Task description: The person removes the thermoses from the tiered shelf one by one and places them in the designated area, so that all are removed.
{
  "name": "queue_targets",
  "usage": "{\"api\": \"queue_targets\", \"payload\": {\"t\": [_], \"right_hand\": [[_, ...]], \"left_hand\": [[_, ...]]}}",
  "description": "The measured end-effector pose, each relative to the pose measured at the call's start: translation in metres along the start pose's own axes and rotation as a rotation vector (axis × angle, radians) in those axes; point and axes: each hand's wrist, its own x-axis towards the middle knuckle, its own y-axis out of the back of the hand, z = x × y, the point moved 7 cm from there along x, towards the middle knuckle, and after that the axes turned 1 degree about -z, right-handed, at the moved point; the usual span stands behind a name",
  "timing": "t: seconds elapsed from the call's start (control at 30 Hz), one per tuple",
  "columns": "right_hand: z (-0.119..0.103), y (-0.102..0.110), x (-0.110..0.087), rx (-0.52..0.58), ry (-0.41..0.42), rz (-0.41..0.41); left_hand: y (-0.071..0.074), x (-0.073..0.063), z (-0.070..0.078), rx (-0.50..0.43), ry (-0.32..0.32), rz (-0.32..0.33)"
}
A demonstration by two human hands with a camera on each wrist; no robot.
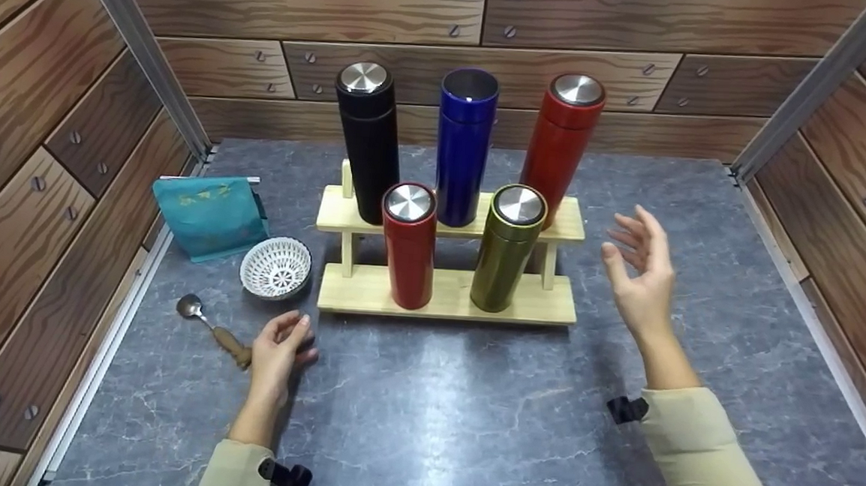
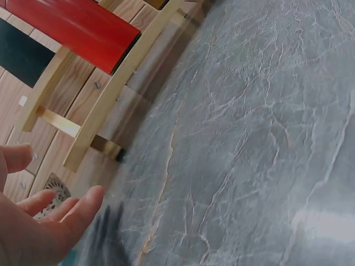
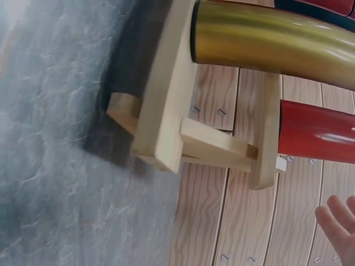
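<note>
A two-tier wooden rack (image 1: 448, 304) holds several slim flasks. On its upper shelf stand a black flask (image 1: 369, 156), a blue flask (image 1: 462, 155) and a red flask (image 1: 559, 153). The lower shelf bears another red flask (image 1: 411, 264) and an olive-gold flask (image 1: 505, 270). My right hand (image 1: 645, 282) hovers to the right of the rack, fingers spread and loosely bent, with nothing in it. Just below a patterned bowl (image 1: 276, 267) is my left hand (image 1: 277, 350), relaxed and holding nothing. Close to its left lies a spoon (image 1: 227, 345) with a brown handle.
Behind the bowl, a teal pouch (image 1: 209, 218) with a folded top stands at the left. The grey marbled tabletop (image 1: 437, 423) is bounded by wood-patterned walls (image 1: 398, 75) at the back and both sides, with metal posts (image 1: 140, 48) in the corners.
</note>
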Motion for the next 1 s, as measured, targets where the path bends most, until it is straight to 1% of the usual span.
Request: {"api": "queue_targets", "payload": {"t": [0.13,0.3,0.37,0.47,0.6,0.83,1.0], "right_hand": [[0.015,-0.003,0.005,0.059,-0.030,-0.003],[0.031,-0.010,0.011,0.124,-0.081,-0.005],[0.032,-0.014,0.013,0.147,-0.107,-0.008],[0.022,-0.019,0.017,0.161,-0.133,-0.012],[0.011,-0.024,0.025,0.171,-0.149,-0.012],[0.031,-0.035,0.036,0.249,-0.156,-0.017],[0.034,-0.041,0.045,0.271,-0.167,-0.026]], "left_hand": [[-0.004,0.003,-0.002,-0.042,0.023,-0.010],[-0.012,0.006,-0.005,-0.058,0.014,-0.042],[-0.015,0.007,-0.006,-0.071,0.010,-0.054],[-0.020,0.010,-0.008,-0.112,0.008,-0.065],[-0.026,0.015,-0.011,-0.178,0.006,-0.064],[-0.031,0.024,-0.019,-0.267,0.015,-0.047],[-0.034,0.029,-0.022,-0.348,0.033,-0.037]]}}
